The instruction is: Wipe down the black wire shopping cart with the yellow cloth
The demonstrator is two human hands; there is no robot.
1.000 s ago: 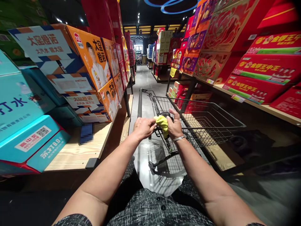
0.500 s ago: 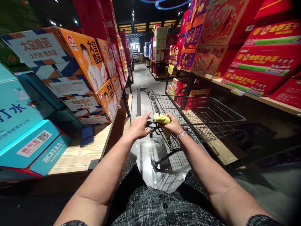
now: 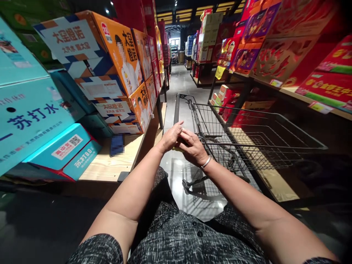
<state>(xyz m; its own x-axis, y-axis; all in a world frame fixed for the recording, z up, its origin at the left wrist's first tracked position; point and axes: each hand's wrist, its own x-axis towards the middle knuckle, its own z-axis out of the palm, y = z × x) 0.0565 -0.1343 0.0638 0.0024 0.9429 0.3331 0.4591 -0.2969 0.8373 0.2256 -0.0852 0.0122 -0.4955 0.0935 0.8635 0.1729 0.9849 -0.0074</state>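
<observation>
A black wire shopping cart (image 3: 247, 146) stands turned sideways before me, its black handle (image 3: 177, 108) running away from me on the left. My left hand (image 3: 171, 138) is closed at the near part of the handle, its fingers partly hidden. Against it, my right hand (image 3: 192, 147), with a band on the wrist, curls over the handle. A little of a yellow cloth (image 3: 178, 149) shows beneath the right hand; most of it is covered by the fingers.
To my left, a wooden shelf (image 3: 110, 169) bears orange drink cartons (image 3: 118, 55), teal cartons (image 3: 79, 154) and a small dark blue item (image 3: 117, 145). Red gift boxes (image 3: 324, 90) line the shelf on the right. A grey tiled aisle (image 3: 183, 75) runs ahead between the displays.
My right hand has moved left against my left hand, rolling over so the yellow cloth is mostly covered. My left fingers have closed in. The whole view has swung a little left.
</observation>
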